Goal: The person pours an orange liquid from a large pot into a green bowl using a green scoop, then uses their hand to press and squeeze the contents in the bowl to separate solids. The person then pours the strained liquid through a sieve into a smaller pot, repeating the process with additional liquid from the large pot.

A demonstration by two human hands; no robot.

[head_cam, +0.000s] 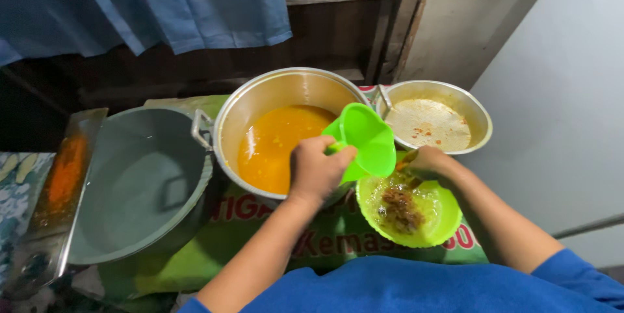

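Between closed fingers (338, 152) — green scoop (365, 139).

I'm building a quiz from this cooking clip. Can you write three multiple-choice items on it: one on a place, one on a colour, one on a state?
1. Where is the green bowl?
A. in front of the big pot
B. inside the grey lid
C. on a shelf

2. What colour is the liquid in the big pot?
A. white
B. orange
C. black

3. How is the green jug in the left hand?
A. upright
B. tipped
C. lying flat on the cloth

Answers: 1 A, it sits nearer the person; 2 B, orange broth shows; 3 B, its mouth leans down.
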